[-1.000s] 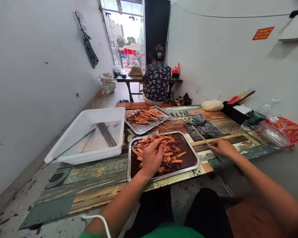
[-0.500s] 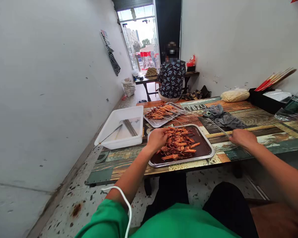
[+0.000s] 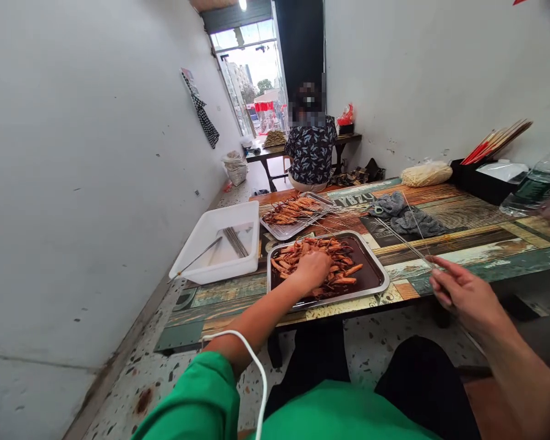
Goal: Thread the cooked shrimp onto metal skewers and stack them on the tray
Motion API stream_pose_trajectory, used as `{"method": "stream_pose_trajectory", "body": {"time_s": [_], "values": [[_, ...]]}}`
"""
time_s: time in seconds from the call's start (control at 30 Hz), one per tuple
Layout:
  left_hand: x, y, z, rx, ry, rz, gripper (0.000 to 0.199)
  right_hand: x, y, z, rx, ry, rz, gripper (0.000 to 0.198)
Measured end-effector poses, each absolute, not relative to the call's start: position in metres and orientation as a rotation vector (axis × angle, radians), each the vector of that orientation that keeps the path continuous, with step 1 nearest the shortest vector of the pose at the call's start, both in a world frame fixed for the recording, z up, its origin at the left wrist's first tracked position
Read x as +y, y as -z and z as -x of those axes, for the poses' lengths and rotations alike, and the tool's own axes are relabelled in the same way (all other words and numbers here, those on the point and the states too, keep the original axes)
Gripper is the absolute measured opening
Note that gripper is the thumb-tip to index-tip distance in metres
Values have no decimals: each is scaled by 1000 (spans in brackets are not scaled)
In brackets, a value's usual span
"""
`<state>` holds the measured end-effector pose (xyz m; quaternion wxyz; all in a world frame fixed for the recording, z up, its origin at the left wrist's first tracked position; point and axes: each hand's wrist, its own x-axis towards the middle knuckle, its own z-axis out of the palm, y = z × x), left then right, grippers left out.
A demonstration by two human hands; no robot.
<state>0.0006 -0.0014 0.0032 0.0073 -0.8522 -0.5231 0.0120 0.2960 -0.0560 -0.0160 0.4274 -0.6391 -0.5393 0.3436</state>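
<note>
My left hand [image 3: 315,267] is down in a pile of long, thin, orange-brown meat pieces [image 3: 343,269]. Its fingers are curled and their tips are hidden, so what they pinch cannot be made out. The pieces lie in dark liquid in a metal tray [image 3: 385,281] near the table's front edge. To the right, my right hand [image 3: 458,290] pinches a thin metal skewer [image 3: 413,217] that slants up and away. More metal skewers [image 3: 402,241] lie on the table just beyond that hand, beside a grey cloth [image 3: 410,215].
Behind the metal tray, another tray [image 3: 279,231] holds similar pieces on skewers. A white plastic bin [image 3: 211,273] with metal skewers stands left. At the right are bagged pale sticks [image 3: 426,173], a black box [image 3: 474,183] and a plastic bottle [image 3: 538,183]. A person [image 3: 310,153] sits beyond the table.
My left hand has moved right and nearer me, deeper into the pile. My right hand has turned and come closer, with one skewer now raised from the bundle on the table.
</note>
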Motion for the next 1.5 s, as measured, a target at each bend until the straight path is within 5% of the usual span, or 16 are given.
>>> {"method": "stream_pose_trajectory", "body": {"time_s": [0.17, 0.43, 0.9, 1.23, 1.5], "values": [[3, -4, 1, -1613, -77, 2707, 19, -99, 28, -264, -1062, -1224, 1310, 47], [1, -27, 8, -1636, -44, 2788, 17, -126, 37, -245, -973, -1361, 1301, 43], [7, -70, 50, -1958, 1079, 2941, 25, -136, 44, -242, -958, -1385, 1371, 35], [-2, -42, 36, -1680, 8, 2698, 27, -143, 50, -234, -971, -1548, 1302, 42], [-23, -14, 35, -2062, 227, 2321, 40, -147, 47, -232, -996, -1549, 1321, 48]]}}
